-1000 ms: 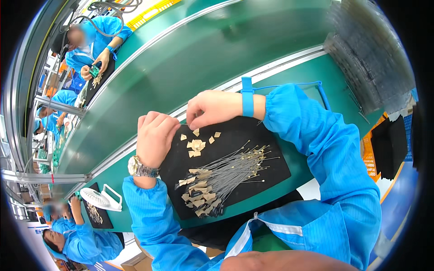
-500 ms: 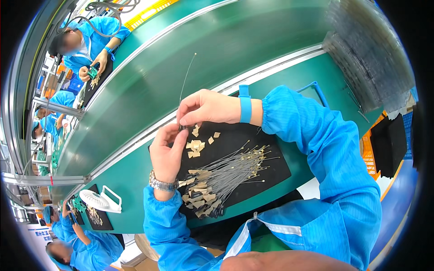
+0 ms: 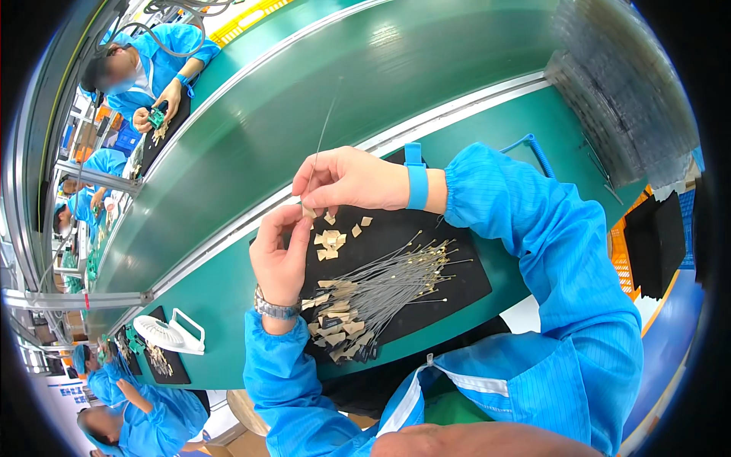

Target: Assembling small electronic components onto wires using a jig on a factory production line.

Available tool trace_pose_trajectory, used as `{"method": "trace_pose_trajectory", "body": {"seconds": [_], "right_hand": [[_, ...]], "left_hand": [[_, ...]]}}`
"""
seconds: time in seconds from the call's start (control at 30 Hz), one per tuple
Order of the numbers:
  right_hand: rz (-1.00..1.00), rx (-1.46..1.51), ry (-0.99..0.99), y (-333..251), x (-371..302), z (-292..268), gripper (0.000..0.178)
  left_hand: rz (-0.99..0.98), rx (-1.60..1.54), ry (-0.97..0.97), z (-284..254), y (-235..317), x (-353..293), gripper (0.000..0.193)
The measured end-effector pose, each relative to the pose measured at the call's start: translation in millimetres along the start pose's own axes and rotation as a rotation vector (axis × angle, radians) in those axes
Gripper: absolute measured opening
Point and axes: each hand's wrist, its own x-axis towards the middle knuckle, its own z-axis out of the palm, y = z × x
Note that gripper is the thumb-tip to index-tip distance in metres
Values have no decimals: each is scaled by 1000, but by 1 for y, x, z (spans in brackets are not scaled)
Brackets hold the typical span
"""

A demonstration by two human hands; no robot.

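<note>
L hand (image 3: pixel 279 255): thumb + index almost meeting, tips at a tan tab (image 3: pixel 308 212); I can't tell what the other curled fingers touch.
R hand (image 3: pixel 346 179): thumb + fingertips pinching thin wire (image 3: pixel 326 128) nr its lower end.
Wire run: up from R fingertips, slight lean right, over green surface (image 3: pixel 426 61); top tip faint on my feed.
Fingertips L/R: just beside each other at the tab; contact unclear from my end.
Wire bundle (image 3: pixel 396 278): on blk mat (image 3: pixel 466 301), below R hand, tan tabs at its lower-L ends.
Loose tabs (image 3: pixel 329 242): small cluster on mat, just R of L hand.
</note>
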Motion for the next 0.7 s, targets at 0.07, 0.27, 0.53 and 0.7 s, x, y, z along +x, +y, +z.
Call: {"method": "trace_pose_trajectory", "body": {"seconds": [0.07,0.27,0.53,0.7], "right_hand": [[7,-1,10,0,0,0,20],[2,-74,-10,-1,-2,1,20],[34,-52,-2,6,-1,2,17],[63,-27,-6,11,0,1,17]], "left_hand": [[107,213,11,-1,-1,1,15],[242,458,65,1,8,0,14],[322,545,21,0,9,1,14],[303,550,-23,-2,6,0,14]]}}
